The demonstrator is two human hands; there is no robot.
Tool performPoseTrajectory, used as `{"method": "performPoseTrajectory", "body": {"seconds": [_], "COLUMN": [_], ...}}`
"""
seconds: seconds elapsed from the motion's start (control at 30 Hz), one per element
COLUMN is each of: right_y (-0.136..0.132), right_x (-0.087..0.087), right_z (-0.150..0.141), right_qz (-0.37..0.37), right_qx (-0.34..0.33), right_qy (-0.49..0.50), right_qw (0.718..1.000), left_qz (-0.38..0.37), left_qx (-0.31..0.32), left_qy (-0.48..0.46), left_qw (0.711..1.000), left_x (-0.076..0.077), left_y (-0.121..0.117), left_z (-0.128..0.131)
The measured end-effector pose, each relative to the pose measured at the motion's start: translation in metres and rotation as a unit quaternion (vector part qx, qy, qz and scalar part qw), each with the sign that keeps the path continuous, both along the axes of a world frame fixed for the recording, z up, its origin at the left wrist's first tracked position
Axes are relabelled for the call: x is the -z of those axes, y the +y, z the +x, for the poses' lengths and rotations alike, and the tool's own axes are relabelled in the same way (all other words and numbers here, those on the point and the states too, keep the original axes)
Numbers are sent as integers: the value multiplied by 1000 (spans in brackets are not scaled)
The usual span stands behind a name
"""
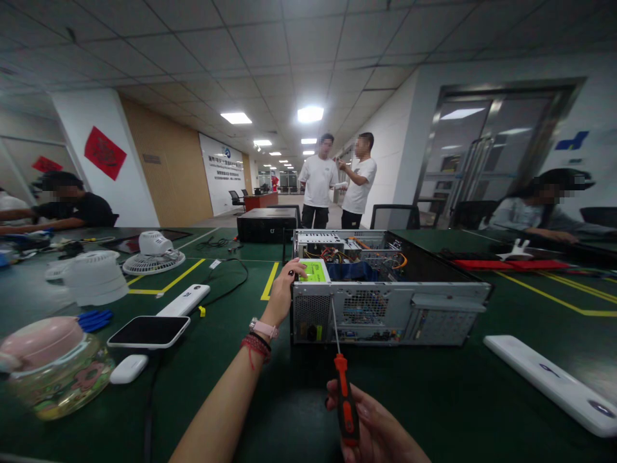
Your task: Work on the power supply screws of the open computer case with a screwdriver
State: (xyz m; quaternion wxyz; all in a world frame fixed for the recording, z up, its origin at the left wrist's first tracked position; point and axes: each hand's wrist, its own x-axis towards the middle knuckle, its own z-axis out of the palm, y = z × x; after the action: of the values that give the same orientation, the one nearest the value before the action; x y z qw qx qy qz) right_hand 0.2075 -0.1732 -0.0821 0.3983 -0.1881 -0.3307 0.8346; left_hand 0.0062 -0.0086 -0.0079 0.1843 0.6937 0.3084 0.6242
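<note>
An opened desktop computer case [380, 289] lies on its side, its perforated rear panel facing me. My left hand [285, 289] grips the left corner of the power supply [315, 271], fingers bent over its bright green label; the thumb is hard to make out. My right hand [371, 418] is closed around the red and black handle of a screwdriver [345, 399]. The shaft points up and away from me, its tip at the rear panel near the power supply's upper right edge. Whether the tip sits in a screw is too small to tell. Cables run inside the case.
At left are a phone [149, 332], a white earbud case [129, 369], a pink-lidded jar [58, 366], a white power bank [184, 299] and a small fan [154, 254]. Another white device [549, 382] lies right. A black case [267, 225] stands behind; several people are around.
</note>
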Motion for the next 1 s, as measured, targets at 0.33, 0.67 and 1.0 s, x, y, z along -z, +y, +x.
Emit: {"method": "performPoseTrajectory", "body": {"seconds": [0.33, 0.67, 1.0], "right_y": [4, 2, 1], "right_x": [-10, 4, 9], "right_z": [-3, -11, -12], "right_qz": [-78, 20, 84], "right_qx": [136, 26, -42], "right_qy": [-72, -95, -299], "right_qw": [985, 995, 950], "left_qz": [-9, -6, -7], "left_qx": [-15, -11, -19], "left_qy": [11, 9, 12], "left_qw": [1000, 1000, 1000], "left_x": [-2, 0, -1], "left_y": [-2, 0, 0], "left_z": [0, 0, 0]}}
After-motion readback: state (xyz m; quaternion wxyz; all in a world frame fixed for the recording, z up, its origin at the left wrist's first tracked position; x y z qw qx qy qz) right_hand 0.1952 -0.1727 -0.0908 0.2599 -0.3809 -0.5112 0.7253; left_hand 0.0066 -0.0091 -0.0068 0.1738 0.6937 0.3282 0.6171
